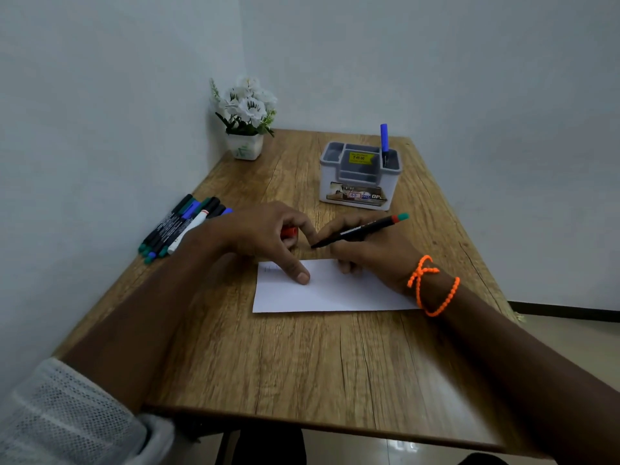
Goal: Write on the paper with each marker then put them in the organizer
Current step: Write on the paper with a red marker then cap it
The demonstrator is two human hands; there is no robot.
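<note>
A white sheet of paper [335, 293] lies on the wooden table [302, 364], with a faint mark near its top left corner. My right hand [369, 253] grips a black marker [359, 229] with a green and red end; its tip points left, just above the paper's top edge. My left hand [265, 236] holds an orange-red cap [289, 232] in its curled fingers, while its thumb presses on the paper. A grey and white organizer [360, 176] stands behind the hands, with one blue marker [384, 142] upright in its right compartment. Several markers [181, 223] lie at the left edge.
A small white pot of white artificial flowers [246, 115] stands in the table's far left corner against the walls. The table's right edge drops to a tiled floor. An orange bead bracelet [432, 283] circles my right wrist.
</note>
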